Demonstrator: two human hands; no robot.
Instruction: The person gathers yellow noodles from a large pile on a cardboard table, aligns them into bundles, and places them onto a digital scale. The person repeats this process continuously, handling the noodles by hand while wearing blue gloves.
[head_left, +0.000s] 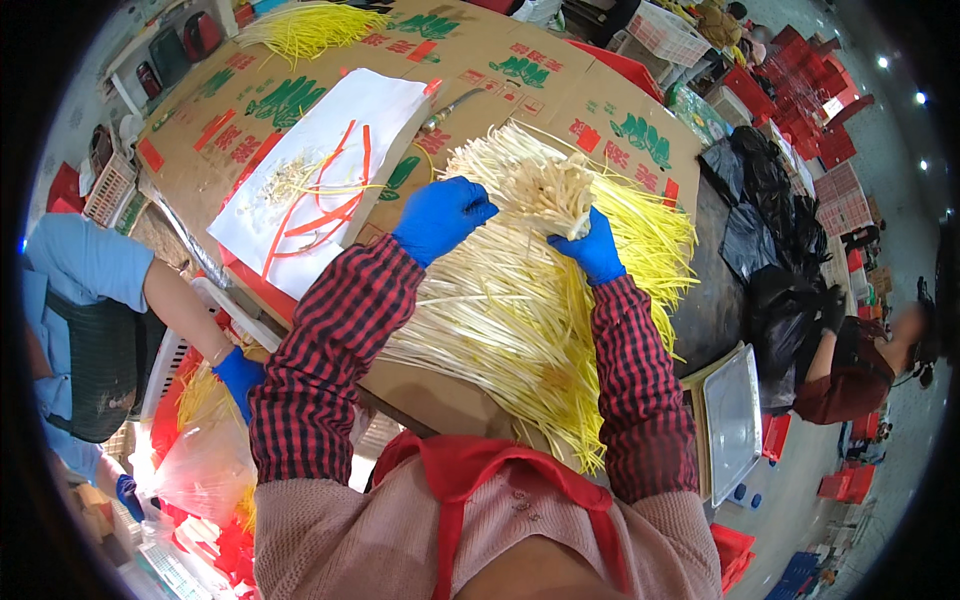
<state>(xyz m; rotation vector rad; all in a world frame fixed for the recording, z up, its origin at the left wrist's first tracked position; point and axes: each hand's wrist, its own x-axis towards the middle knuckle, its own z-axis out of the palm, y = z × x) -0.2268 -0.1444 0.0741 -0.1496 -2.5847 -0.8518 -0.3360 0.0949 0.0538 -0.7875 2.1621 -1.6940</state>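
My right hand, in a blue glove, grips a bunch of pale-ended stalks, which look like yellow chives. Their whitish root ends fan out up and left of my fingers. My left hand, also blue-gloved, hovers just left of those ends with its fingertips drawn together. Nothing plainly shows between them. Beneath both hands spreads a large pile of yellow chives, white at one end and yellow at the other. The far side of the held bunch blends into the pile.
Printed cardboard covers the table. A white board at left carries red strips and trimmings. A knife lies beside it. More chives lie at the far edge. A co-worker's gloved hand is close by my left sleeve. Black bags stand right.
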